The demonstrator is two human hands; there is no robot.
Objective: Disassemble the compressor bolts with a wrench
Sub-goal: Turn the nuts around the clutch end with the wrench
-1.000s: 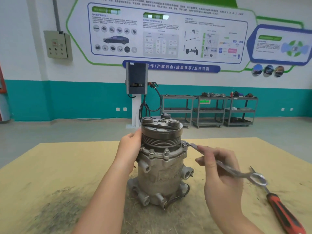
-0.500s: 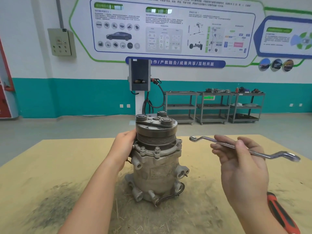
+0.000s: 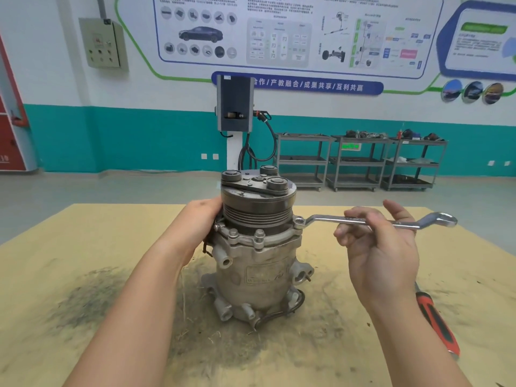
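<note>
A grey metal compressor stands upright on the yellow table, pulley end up. Two bolts stick up from the front of its flange. My left hand grips the compressor's left side just under the pulley. My right hand holds the shaft of a silver ring wrench between thumb and curled fingers, with the index finger raised. The wrench lies level, and its left ring sits over a bolt on the flange's right side.
A screwdriver with a red and black handle lies on the table behind my right forearm. Dark grime and bits of debris cover the table around the compressor. Grey shelving carts and a charger post stand far behind.
My right hand lifted the wrench off the flange, swung it out to the right, then brought its ring end back onto the right-side bolt. My left hand stayed on the compressor.
</note>
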